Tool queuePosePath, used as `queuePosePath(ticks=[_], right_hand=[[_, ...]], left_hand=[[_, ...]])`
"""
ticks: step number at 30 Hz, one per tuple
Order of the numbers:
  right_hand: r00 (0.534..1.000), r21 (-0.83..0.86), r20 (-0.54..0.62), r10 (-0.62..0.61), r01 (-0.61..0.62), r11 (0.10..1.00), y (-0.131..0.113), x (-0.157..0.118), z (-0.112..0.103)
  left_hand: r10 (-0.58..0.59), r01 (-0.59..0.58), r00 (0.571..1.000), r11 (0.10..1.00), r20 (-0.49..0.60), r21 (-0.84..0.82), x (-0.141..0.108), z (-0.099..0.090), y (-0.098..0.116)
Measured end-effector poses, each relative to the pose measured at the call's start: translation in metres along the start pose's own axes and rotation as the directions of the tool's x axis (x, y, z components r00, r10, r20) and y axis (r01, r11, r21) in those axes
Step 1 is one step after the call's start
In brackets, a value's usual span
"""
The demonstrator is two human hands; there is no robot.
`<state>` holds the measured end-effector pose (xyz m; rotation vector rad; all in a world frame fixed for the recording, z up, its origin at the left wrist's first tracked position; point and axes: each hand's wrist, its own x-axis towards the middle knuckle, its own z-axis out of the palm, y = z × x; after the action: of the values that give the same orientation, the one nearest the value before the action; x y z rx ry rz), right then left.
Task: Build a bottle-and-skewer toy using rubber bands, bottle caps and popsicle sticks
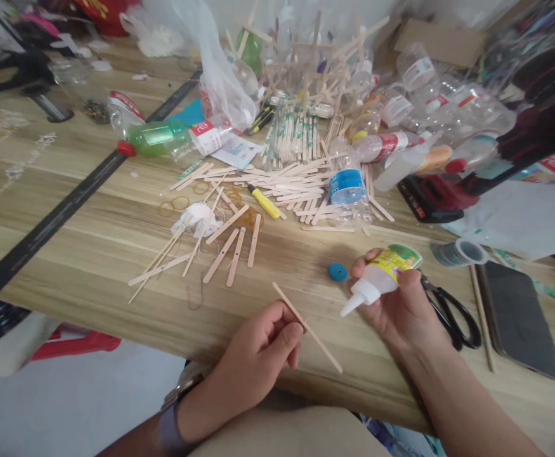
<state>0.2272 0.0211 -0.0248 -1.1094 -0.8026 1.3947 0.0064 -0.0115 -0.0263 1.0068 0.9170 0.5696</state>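
My left hand (270,346) is closed, pinching a wooden craft stick (322,346) between thumb and fingers near the table's front edge. The stick slants down to the right, and a small piece seems to jut from it by my thumb. My right hand (401,311) is wrapped round a glue bottle (396,260) with a yellow and green label. Its white nozzle (353,304) tilts down to the left, apart from the stick. A blue round cap-like piece (337,272) lies just left of the bottle. Beside my right wrist are black-handled scissors (455,314).
Loose craft sticks (229,254), thin skewers (163,254) and rubber bands (175,204) lie ahead. Behind them are a stick pile (296,184), a yellow marker (264,202) and plastic bottles (348,178). At right are a phone (519,317), a small tub (462,252) and a red-black power tool (458,190).
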Motion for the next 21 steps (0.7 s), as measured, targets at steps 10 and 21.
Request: queuePosePath(ticks=[10,21], right_hand=[[0.973,-0.163,0.155,-0.173,0.198,0.967,-0.004,-0.018,-0.004],[0.937,-0.307,0.094,-0.337,0.350,0.885,-0.004,-0.043,0.012]], left_hand=[[-0.038,0.039,0.995,0.999,-0.089,0.017,-0.005,0.018,0.000],[-0.105,0.118,0.992,0.961,0.065,-0.249,0.006,0.020,-0.008]])
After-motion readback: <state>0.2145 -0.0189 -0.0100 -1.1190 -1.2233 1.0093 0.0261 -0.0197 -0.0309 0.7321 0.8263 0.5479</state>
